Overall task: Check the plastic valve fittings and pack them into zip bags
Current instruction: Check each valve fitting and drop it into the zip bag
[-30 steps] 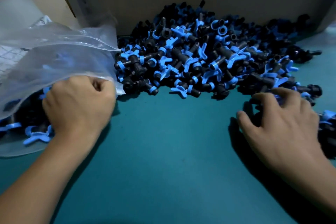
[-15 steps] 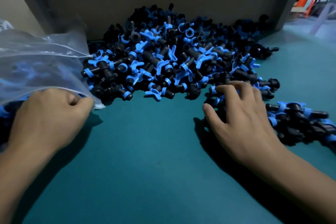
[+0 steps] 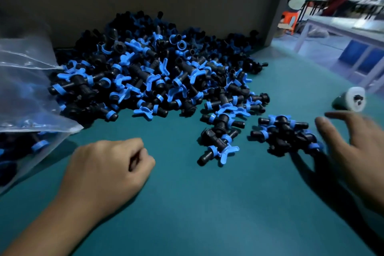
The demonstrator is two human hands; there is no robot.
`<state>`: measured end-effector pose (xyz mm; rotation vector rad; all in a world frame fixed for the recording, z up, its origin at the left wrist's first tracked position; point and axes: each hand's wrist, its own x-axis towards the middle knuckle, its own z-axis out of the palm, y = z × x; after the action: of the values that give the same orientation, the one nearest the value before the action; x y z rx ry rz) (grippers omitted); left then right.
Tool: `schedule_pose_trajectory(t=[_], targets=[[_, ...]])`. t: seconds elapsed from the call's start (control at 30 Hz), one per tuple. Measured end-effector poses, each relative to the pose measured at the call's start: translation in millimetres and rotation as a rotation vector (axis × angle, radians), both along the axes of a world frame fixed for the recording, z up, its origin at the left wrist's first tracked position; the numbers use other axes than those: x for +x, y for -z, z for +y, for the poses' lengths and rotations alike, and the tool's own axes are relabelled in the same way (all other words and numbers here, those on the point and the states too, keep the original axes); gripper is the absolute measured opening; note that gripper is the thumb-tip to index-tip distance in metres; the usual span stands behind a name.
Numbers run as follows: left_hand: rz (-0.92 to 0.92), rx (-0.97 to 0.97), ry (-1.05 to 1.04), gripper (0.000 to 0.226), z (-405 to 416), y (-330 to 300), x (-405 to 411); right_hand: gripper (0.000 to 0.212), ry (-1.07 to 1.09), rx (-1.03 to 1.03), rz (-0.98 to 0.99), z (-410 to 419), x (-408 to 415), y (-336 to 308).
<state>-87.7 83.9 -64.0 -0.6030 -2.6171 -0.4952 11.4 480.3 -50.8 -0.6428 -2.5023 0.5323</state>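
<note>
left hand (image 3: pixel 108 170) curled empty on smooth teal table (image 3: pixel 207 214); right hand (image 3: pixel 357 151) spread beside knobbly valve fittings (image 3: pixel 284 133).

A factory packing workshop. A teal desk (image 3: pixel 207 214) carries a bulk heap of identical black-and-blue plastic valve fittings (image 3: pixel 145 72) against a cardboard wall (image 3: pixel 166 2), beside a part-filled clear zip bag (image 3: pixel 22 89). Behind, blurred, stand more long worktables (image 3: pixel 342 27) and an orange stool (image 3: pixel 289 19).
</note>
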Motion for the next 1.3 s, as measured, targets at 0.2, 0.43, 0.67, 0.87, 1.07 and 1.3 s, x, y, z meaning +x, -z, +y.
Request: schedule_pose_trajectory(t=[0.2, 0.43, 0.67, 0.87, 1.07, 1.3], targets=[[0.02, -0.098, 0.04, 0.028, 4.0, 12.7, -10.1, 0.084, -0.22, -0.232, -0.086, -22.8, -28.7, 14.1], [-0.239, -0.1, 0.292, 0.103, 15.6, 9.5, -10.7, 0.062, -0.257, -0.314, -0.035, -109.1, -103.2, 7.6], [-0.158, -0.087, 0.057, 0.064, 40.5, 13.8, -36.2, 0.085, -0.444, -0.516, 0.167, -154.7, -110.2, 17.7], [-0.041, -0.005, -0.028, 0.044, 38.4, 14.7, -35.2, 0.071, -0.515, -0.343, 0.194, -158.2, -100.7, 14.8], [-0.112, 0.106, 0.047, 0.046, 31.9, 7.7, -37.5, 0.026, -0.84, 0.073, 0.448, -174.3, -79.3, -0.7], [-0.109, 0.326, 0.057, 0.014, 28.9, 6.3, -34.1, 0.01, -1.343, 0.369, -0.012, -193.4, -66.2, 5.6]])
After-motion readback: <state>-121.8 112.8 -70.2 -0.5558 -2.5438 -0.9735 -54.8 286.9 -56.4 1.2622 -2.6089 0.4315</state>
